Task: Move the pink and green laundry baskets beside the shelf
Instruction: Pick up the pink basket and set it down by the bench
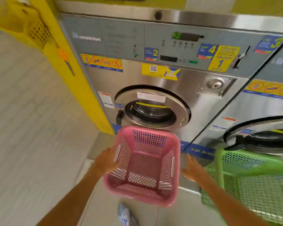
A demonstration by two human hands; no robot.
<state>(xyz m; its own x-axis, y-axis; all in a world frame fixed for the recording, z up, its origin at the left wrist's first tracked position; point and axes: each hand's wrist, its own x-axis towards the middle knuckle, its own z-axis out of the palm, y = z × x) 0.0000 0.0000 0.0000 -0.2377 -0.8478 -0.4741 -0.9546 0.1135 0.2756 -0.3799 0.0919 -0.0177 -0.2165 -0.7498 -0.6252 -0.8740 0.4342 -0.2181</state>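
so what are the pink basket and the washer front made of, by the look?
Pink basket: looks like moulded plastic, matte, going by the lattice walls and thick rounded rim. Washer front: seems to be brushed stainless steel, with soft streaky reflections and a polished door ring. Green basket looks like the same plastic type.

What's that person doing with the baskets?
A person stands at a row of washing machines, reaching with both hands for an empty pink basket in front of one closed door. The left hand is at its left side, apparently touching. The right hand is open, not yet touching. An empty green basket waits to the right.
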